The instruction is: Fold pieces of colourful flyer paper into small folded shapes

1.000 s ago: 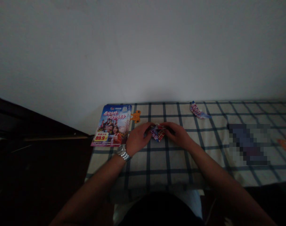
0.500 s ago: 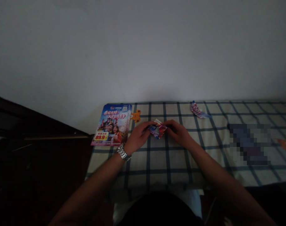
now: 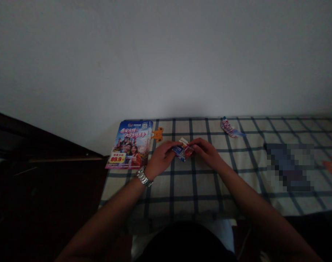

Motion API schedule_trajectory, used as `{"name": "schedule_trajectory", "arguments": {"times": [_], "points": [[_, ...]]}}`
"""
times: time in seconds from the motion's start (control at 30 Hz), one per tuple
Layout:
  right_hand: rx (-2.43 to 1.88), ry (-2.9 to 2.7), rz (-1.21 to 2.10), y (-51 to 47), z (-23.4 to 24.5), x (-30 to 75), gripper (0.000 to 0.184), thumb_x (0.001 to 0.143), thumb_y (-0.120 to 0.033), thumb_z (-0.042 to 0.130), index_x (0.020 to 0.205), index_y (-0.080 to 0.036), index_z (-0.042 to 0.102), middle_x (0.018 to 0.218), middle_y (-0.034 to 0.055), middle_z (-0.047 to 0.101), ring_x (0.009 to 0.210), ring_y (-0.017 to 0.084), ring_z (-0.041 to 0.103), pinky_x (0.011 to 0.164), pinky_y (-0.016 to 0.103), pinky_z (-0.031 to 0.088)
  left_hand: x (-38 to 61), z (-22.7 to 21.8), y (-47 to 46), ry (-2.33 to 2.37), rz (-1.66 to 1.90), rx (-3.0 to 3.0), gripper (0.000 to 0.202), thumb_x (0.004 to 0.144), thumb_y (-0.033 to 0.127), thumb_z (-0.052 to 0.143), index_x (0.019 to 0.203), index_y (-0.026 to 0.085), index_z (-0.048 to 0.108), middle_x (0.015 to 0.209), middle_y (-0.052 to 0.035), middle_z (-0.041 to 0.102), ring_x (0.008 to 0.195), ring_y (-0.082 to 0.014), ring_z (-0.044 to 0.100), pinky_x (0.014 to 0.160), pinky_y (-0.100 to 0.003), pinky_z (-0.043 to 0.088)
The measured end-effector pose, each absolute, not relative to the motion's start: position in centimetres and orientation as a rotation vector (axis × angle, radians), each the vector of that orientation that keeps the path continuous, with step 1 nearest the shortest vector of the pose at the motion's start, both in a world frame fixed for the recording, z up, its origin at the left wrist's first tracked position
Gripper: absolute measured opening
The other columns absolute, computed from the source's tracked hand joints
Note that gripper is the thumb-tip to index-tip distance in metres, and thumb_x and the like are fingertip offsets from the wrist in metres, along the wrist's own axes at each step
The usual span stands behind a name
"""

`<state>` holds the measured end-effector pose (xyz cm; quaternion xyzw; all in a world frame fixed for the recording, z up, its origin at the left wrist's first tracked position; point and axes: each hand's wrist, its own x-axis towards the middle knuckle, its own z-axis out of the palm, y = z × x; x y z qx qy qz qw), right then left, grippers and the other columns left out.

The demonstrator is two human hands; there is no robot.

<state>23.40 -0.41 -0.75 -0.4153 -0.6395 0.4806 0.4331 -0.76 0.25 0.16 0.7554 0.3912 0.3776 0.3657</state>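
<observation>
Between my two hands is a folded paper flyer (image 3: 180, 153), printed in blue, red and white. My left hand (image 3: 163, 154), with a metal watch on its wrist, pinches the left side of the paper. The right side is gripped by the fingers of my right hand (image 3: 204, 151). Both hands rest low over the checked cloth, and the fingertips partly cover the paper's folds. To the left of my left hand lies a stack of printed flyers (image 3: 131, 145), picture side up.
A checked cloth (image 3: 160, 193) covers the table, which runs along a pale wall (image 3: 166, 58). Toward the back right lies a crumpled, folded paper piece (image 3: 229, 128). A blurred-out dark object (image 3: 288, 167) is farther right. Dark floor shows at the left.
The folded paper has shifted slightly in my fingers, and more of its white and red parts show. Both hands stay in nearly the same place.
</observation>
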Motion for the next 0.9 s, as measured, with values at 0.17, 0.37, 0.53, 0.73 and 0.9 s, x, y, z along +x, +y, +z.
{"name": "schedule_trajectory", "arguments": {"times": [0.17,0.37,0.53,0.73,0.9], "points": [[-1.032,-1.506,1.301,-0.5,-1.2,23.2,0.030,0.093,-0.051,0.069,0.109,-0.025,0.064,0.096,0.0042,0.073,0.084,0.020,0.071,0.079,0.036,0.061,-1.0,0.3,0.2,0.921,0.948,1.850,0.039,0.091,0.011,0.054,0.125,0.025,0.067,0.120,-0.0059,0.070,0.109,-0.0207,0.066,0.097,-0.036,0.052],[-1.038,-1.554,1.233,-0.6,-1.3,23.4,0.027,0.093,-0.045,0.071,0.110,-0.024,0.066,0.101,0.0049,0.072,0.089,0.020,0.070,0.083,0.035,0.059,-0.8,1.0,-0.2,0.900,0.956,1.621,0.027,0.097,0.030,0.058,0.123,0.021,0.060,0.111,-0.0068,0.070,0.101,-0.0209,0.068,0.089,-0.033,0.053],[-1.019,-1.648,1.232,-0.9,-1.0,23.4,0.024,0.094,-0.040,0.070,0.112,-0.025,0.067,0.101,0.0044,0.073,0.086,0.019,0.070,0.080,0.033,0.058,-0.4,1.2,-0.2,1.053,0.958,1.583,0.030,0.100,0.046,0.055,0.114,0.019,0.059,0.096,-0.0040,0.066,0.082,-0.0166,0.063,0.073,-0.027,0.050],[-0.989,-1.718,1.230,-1.3,-0.8,23.0,0.023,0.094,-0.039,0.070,0.112,-0.025,0.068,0.100,0.0046,0.074,0.087,0.019,0.071,0.080,0.033,0.059,-0.3,0.8,0.4,1.146,0.909,1.699,0.029,0.100,0.044,0.053,0.093,0.018,0.062,0.084,-0.0009,0.061,0.077,-0.0154,0.057,0.069,-0.026,0.044],[-0.992,-1.723,1.215,-1.4,-0.6,22.8,0.025,0.094,-0.041,0.070,0.112,-0.025,0.068,0.102,0.0056,0.074,0.091,0.020,0.071,0.081,0.035,0.059,-0.3,0.5,0.5,1.135,0.911,1.646,0.027,0.099,0.043,0.054,0.090,0.018,0.062,0.081,0.0001,0.059,0.075,-0.0150,0.055,0.068,-0.026,0.043]]}}
